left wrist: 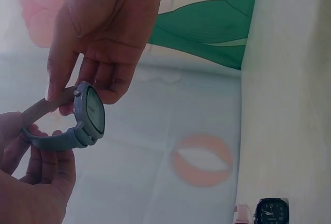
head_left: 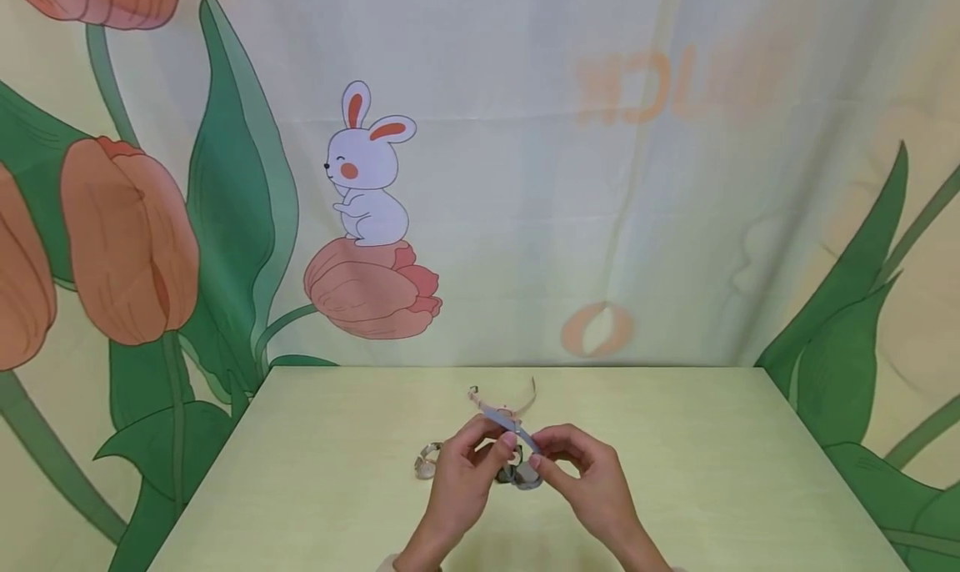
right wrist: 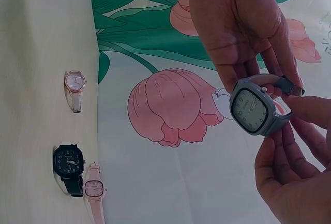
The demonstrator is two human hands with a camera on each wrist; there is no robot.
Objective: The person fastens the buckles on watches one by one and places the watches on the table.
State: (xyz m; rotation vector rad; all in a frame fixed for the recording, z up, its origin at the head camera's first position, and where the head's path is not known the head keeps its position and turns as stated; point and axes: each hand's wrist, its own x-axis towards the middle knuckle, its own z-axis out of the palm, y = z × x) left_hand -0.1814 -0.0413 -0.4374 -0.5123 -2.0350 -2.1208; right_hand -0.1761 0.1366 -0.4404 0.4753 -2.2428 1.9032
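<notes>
Above the table, both hands hold a grey-blue wristwatch (right wrist: pixel 250 109) with a rounded square face. Its strap (head_left: pixel 502 420) is bent into a loop at the top, and the case (left wrist: pixel 93 111) hangs below. My left hand (head_left: pixel 465 476) pinches one part of the strap between thumb and fingers. The right hand (head_left: pixel 588 476) pinches the strap's other side. In the right wrist view, strap ends meet between the two hands, and fingers partly hide the join. The dial faces downward, away from the palms.
Beneath the hands, a black square watch (right wrist: pixel 68 162) lies on the table (head_left: pixel 300 489). Beside it is a pink watch (right wrist: pixel 94 189), its strap (head_left: pixel 528 401) curving up behind the hands. A small round watch with a pale strap (head_left: pixel 426 464) sits left. A printed curtain (head_left: pixel 487 222) hangs behind.
</notes>
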